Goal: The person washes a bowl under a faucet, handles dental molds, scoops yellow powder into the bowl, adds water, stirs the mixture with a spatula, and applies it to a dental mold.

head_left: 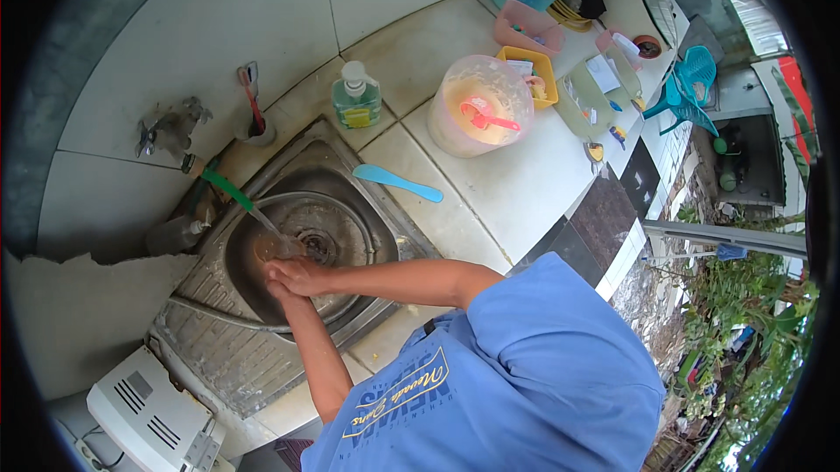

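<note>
Both my hands are together over the metal sink basin (243, 236), below the stream from a green hose (229, 188) fitted to the wall tap (175, 135). My right hand (304, 276) lies over and beside my left hand (277, 286), fingers bent. Just beyond the fingers, in the falling water, is a clear, brownish shape (276, 248). It may be a see-through vessel or splashing water; I cannot tell which. The hands partly hide it. Beyond them the drain (317, 244) shows at the basin's bottom.
Right of the sink lie a blue spatula-like utensil (398, 182), a green soap pump bottle (356, 97) and a pale tub (481, 135) with a pink scoop (488, 116). A toothbrush cup (256, 129) stands by the tap. Small bins (530, 27) line the counter. A white appliance (153, 409) sits lower left.
</note>
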`<state>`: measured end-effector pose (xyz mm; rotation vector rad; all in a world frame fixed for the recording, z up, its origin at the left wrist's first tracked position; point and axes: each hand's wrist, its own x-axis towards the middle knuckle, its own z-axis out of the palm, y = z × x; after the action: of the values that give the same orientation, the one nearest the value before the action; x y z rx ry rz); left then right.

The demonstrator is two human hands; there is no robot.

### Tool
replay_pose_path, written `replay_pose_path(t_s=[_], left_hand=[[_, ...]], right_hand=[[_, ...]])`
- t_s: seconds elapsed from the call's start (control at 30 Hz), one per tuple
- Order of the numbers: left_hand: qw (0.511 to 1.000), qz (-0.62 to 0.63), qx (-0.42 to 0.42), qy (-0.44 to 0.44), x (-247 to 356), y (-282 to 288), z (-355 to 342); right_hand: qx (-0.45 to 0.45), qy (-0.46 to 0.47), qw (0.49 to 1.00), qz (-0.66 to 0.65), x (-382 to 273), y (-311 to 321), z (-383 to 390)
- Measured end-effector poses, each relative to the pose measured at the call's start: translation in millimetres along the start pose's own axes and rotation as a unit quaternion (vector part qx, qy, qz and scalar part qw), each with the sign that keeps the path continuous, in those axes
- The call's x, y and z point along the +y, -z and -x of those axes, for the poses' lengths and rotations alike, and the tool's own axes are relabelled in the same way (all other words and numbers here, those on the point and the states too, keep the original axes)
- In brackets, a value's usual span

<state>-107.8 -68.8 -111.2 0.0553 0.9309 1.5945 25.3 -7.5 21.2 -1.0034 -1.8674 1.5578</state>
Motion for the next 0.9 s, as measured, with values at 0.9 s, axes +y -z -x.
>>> replay_pose_path(t_s=[0.9], left_hand=[[0.819, -0.556, -0.034, 0.136, 13.8, -149.3, 22.6]], right_hand=[[0.085, -0.326, 0.886, -0.317, 97.1, 43.1, -20.3]])
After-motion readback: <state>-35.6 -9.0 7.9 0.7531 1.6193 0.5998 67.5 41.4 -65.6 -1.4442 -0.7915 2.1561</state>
